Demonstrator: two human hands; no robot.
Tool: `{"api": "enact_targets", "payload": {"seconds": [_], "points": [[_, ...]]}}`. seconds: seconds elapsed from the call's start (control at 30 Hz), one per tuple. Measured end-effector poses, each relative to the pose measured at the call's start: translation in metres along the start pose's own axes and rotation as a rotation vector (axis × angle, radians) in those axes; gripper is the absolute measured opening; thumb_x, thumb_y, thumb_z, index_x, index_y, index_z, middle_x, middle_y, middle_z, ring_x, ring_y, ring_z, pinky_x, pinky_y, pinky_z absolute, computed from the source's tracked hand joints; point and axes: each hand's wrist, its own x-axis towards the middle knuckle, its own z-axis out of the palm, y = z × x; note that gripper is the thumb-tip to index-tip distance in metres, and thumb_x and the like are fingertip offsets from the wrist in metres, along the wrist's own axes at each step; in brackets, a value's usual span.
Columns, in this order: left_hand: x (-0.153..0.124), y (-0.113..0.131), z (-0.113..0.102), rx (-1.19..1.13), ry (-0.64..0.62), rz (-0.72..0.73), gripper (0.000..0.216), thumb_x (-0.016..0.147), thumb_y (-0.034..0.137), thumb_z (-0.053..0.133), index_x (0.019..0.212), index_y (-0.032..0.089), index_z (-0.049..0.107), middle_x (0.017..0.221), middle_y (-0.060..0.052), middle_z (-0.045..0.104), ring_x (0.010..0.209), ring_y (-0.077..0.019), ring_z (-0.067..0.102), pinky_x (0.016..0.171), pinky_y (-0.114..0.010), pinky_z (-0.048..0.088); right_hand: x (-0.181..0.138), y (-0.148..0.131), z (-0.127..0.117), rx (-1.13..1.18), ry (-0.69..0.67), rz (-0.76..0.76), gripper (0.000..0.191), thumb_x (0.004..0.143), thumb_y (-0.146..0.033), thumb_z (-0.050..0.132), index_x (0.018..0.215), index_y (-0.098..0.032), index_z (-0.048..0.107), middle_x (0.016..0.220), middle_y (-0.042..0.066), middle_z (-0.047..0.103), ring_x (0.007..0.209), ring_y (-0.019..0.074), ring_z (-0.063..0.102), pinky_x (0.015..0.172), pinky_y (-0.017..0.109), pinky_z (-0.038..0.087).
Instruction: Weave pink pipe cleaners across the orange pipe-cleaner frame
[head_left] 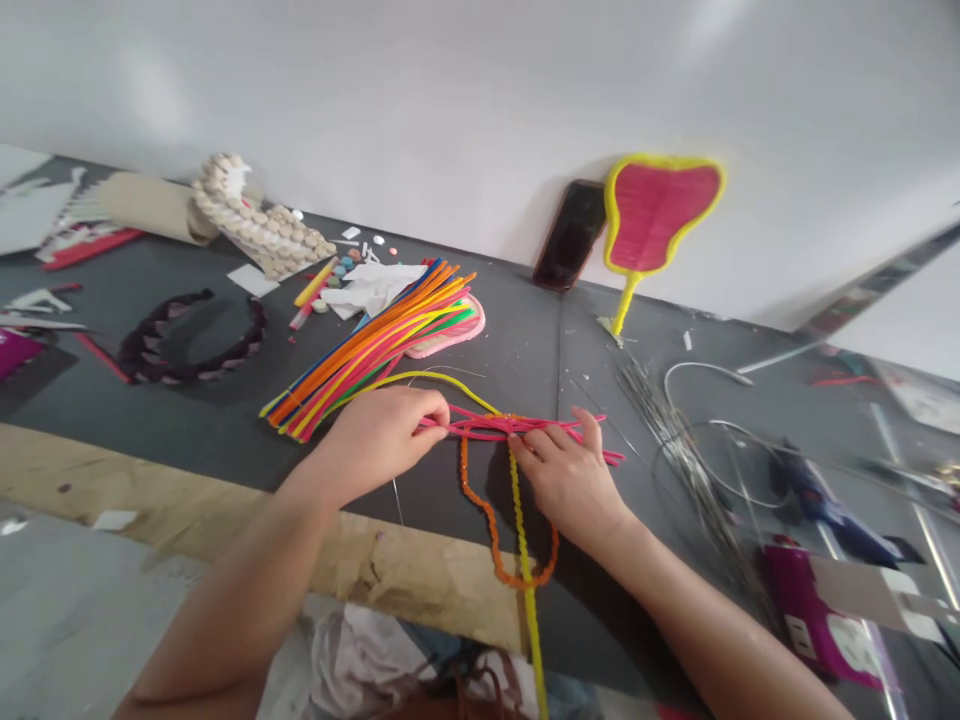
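My left hand (390,435) is closed in a pinch on a bundle of pink pipe cleaners (491,426) lying across the dark table (225,420). My right hand (566,475) presses its fingers down on the same pink bundle at its right end. Under the bundle a twisted yellow stem (523,540) runs toward me, and an orange twisted loop (495,545) curls around it. A thin yellow pipe cleaner (442,380) arcs away behind my left hand.
A fan of several coloured pipe cleaners (375,345) lies beyond my left hand. A pink and yellow fan shape (660,215) and a dark phone (571,235) lean on the wall. Metal wires (679,440) and a glue gun (821,500) sit right; a braided dark hoop (187,340) left.
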Motion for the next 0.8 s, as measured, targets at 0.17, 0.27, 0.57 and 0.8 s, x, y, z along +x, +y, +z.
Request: {"api": "enact_targets", "payload": {"seconds": [0.17, 0.27, 0.57, 0.8], "points": [[0.009, 0.008, 0.02, -0.508, 0.011, -0.076, 0.014, 0.085, 0.033, 0.059, 0.088, 0.021, 0.064, 0.08, 0.002, 0.073, 0.07, -0.0129, 0.068, 0.058, -0.021, 0.05, 0.0, -0.002, -0.001, -0.01, -0.016, 0.012, 0.031, 0.089, -0.008, 0.047, 0.11, -0.016, 0.069, 0.082, 0.005, 0.067, 0.08, 0.0197, 0.054, 0.108, 0.054, 0.011], [0.015, 0.01, 0.036, -0.601, 0.049, -0.041, 0.026, 0.082, 0.03, 0.062, 0.105, 0.019, 0.064, 0.099, -0.004, 0.075, 0.079, -0.0147, 0.071, 0.067, -0.024, 0.057, 0.001, -0.003, -0.002, -0.004, -0.031, 0.023, 0.032, 0.09, -0.01, 0.046, 0.111, -0.016, 0.069, 0.084, 0.006, 0.067, 0.08, 0.0203, 0.053, 0.107, 0.055, 0.011], [0.019, -0.008, 0.026, -0.016, 0.075, 0.286, 0.027, 0.094, 0.023, 0.046, 0.11, 0.018, 0.067, 0.112, -0.007, 0.071, 0.105, -0.0181, 0.066, 0.091, -0.031, 0.053, 0.001, -0.001, 0.001, 0.041, -0.013, 0.02, 0.031, 0.09, -0.009, 0.045, 0.108, -0.014, 0.07, 0.085, 0.007, 0.066, 0.081, 0.0217, 0.055, 0.107, 0.058, 0.012], [0.017, 0.007, 0.04, -0.111, 0.057, 0.376, 0.028, 0.097, 0.031, 0.045, 0.105, 0.02, 0.069, 0.103, -0.004, 0.074, 0.092, -0.0149, 0.069, 0.084, -0.027, 0.054, 0.004, -0.002, 0.002, 0.066, 0.004, 0.053, 0.028, 0.092, -0.013, 0.046, 0.101, -0.018, 0.072, 0.082, 0.005, 0.066, 0.081, 0.0207, 0.054, 0.108, 0.057, 0.013]]}}
